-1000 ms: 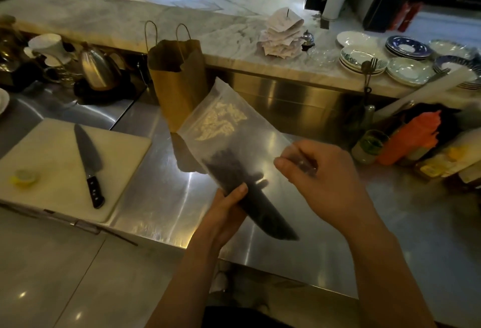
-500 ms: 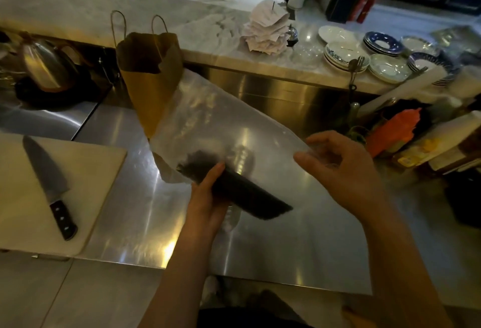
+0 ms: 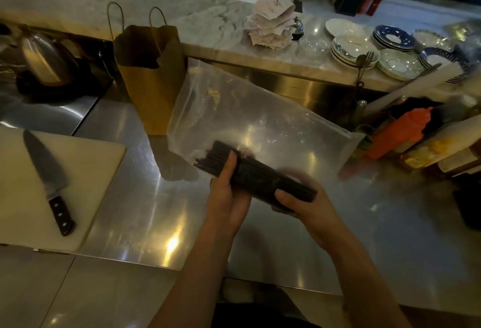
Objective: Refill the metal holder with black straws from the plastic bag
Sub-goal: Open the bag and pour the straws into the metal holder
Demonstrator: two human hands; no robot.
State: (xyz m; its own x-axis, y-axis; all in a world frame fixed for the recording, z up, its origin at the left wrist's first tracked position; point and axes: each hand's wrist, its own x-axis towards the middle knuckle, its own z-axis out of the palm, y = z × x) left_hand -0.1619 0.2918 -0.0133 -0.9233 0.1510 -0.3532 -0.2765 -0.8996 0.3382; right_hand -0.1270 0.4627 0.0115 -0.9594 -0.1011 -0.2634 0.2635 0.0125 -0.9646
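Far left: kettle (image 3: 44, 59) on a dark base at the back, blurred

Front left: white cutting board (image 3: 101, 171) on the steel counter (image 3: 135, 210), knife (image 3: 48, 182) lying flat on it, blade pointing away, black handle toward the near edge

Brown paper bag (image 3: 153, 77) upright just behind the board's far right corner, both handles up, mouth open

Centre: clear plastic bag (image 3: 263, 116) spread wide and tilted up behind the hands, its left edge just beside the paper bag

Straws (image 3: 260, 174): one tight black bundle held above the counter, lying across the view, left end farther away and higher, right end nearer. The left end meets the bag's lower edge; cannot tell whether that end is inside the bag

Left hand (image 3: 229, 197) grips the bundle near its left end, thumb over the top, fingers curled underneath

Right hand (image 3: 304, 205) grips the right end, thumb on top, fingers wrapped under; slightly motion-blurred

Back, on the marble ledge: spiked stack of receipts (image 3: 270, 25), then stacked plates (image 3: 351, 49) to its right

Far right on the counter: orange bottle (image 3: 400, 129) among other bottles, too blurred to tell apart
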